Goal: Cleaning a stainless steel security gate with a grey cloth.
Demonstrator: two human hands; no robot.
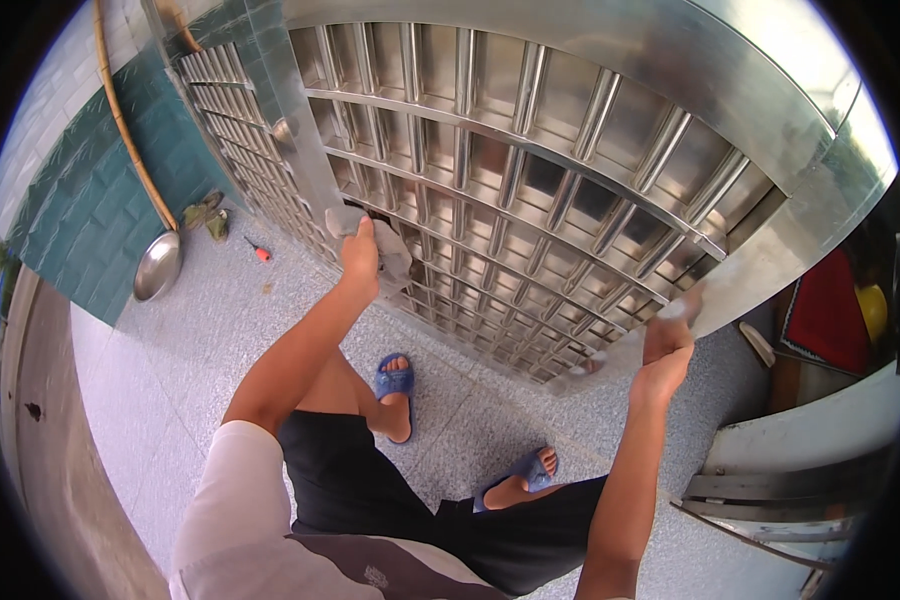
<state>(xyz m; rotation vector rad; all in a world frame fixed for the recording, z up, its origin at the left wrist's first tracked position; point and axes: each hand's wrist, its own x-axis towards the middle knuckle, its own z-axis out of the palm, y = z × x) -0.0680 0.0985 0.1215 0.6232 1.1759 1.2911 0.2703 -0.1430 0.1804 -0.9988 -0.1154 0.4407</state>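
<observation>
A stainless steel gate (521,135) with rows of tubular bars stands before me. My left hand (361,251) holds a grey cloth (390,259) against the gate's left upright, one finger pointing up along it; part of the cloth hangs down over the bars. At the gate's right edge, my right hand (666,352) has its fingers curled round the metal frame; its fingertips are partly hidden and blurred.
A metal ladle with a bamboo handle (131,146) leans on the green tiled wall (105,202). Near it on the speckled floor (217,330) lie crumpled green cloths (207,217) and a red-handled tool (261,253). Red and yellow items (829,315) are at the right.
</observation>
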